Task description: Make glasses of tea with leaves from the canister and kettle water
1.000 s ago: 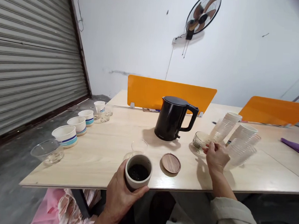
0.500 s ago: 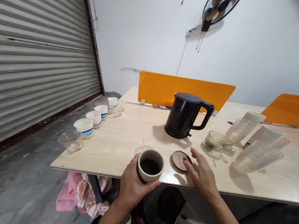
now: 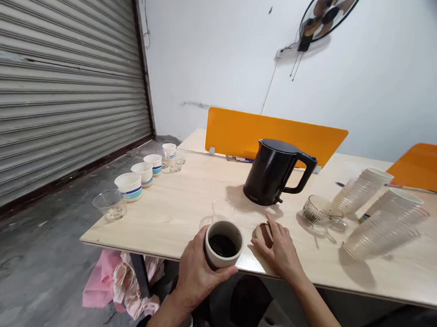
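Observation:
My left hand (image 3: 198, 273) is wrapped round a pale ceramic cup (image 3: 212, 262), tilted toward me at the table's front edge. Dark contents that look like tea leaves (image 3: 222, 245) lie inside it. To the right, my right hand (image 3: 281, 251) has its thumb and fingers round the edges of a round wooden lid (image 3: 264, 233) on the table, partly covering it. Just behind the ceramic cup stands a clear plastic cup (image 3: 223, 210). A black electric kettle (image 3: 271, 174) stands farther back, its handle to the right.
A ribbed glass cup (image 3: 315, 211) and stacks of clear plastic cups (image 3: 379, 237) are on the right. Several paper cups (image 3: 130, 186) and clear cups (image 3: 110, 206) line the table's left edge. An orange divider (image 3: 239, 130) rises behind the kettle.
My right hand has moved left over the wooden lid and closed its fingers around it. My left hand keeps hold of the ceramic cup. The view has shifted slightly.

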Available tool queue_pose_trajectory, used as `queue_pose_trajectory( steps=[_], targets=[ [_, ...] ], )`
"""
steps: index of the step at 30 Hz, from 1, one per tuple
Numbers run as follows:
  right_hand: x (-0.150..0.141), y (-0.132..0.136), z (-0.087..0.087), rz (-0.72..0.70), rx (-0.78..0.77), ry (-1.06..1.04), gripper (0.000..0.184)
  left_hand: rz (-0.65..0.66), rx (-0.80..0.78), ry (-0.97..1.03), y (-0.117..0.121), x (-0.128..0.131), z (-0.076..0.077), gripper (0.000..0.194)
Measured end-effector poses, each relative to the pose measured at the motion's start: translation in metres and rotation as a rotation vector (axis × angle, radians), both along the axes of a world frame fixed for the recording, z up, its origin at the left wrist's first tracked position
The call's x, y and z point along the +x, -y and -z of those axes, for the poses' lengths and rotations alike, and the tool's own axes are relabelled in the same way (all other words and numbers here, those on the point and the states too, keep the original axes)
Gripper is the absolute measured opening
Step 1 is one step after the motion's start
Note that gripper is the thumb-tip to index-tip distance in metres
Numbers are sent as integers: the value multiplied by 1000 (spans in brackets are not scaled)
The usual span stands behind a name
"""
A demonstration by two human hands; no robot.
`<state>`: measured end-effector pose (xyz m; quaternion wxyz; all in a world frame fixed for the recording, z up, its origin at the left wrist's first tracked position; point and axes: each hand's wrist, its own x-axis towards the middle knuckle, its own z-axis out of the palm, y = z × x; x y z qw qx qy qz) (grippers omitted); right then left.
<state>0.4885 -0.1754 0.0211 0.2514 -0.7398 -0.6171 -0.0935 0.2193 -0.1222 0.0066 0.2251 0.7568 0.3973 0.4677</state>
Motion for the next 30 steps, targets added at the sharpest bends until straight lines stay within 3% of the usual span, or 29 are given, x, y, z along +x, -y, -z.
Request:
queue_pose_trajectory(
  steps=[5, 10, 15, 21, 30],
  targets=[
    [2, -1, -7, -2, 140, -110, 76, 7, 6, 14, 0, 0, -2, 99],
    [-28, 9, -48, -86, 269, -224, 74, 29, 4, 32, -1, 0, -6, 100],
    [-82, 11, -84, -324, 216, -222, 74, -3, 26, 2, -2, 3, 0, 102],
    [-117, -9, -87, -508, 112, -47, 74, -75, 210, -36, -4, 10, 7, 93],
    [-130, -17, -93, -470, -32, 173, 62, -86, 216, -94, -6, 12, 8, 90]
  ],
)
